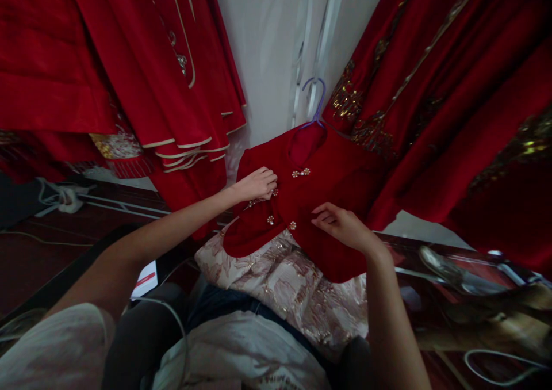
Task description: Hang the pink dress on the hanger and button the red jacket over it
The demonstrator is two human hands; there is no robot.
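Note:
A red jacket (345,174) on a purple hanger (319,99) lies spread over my lap, its collar pointing away from me. Beaded flower clasps (301,172) run down its front; the top one is fastened across the opening, while the lower halves sit apart. My left hand (259,184) is closed at the left front edge beside a clasp, fingertips pinching the cloth there. Over the right front panel hovers my right hand (338,223), fingers loosely stretched with nothing in them. Beneath the jacket is a pale, shiny patterned skirt (280,269).
Red garments with cream trim (142,73) hang at the left, and red garments with gold sequins (431,91) at the right. A pale wall (263,50) with metal poles stands behind. A phone (145,279) lies by my left leg, a white cable (172,315) crossing near it.

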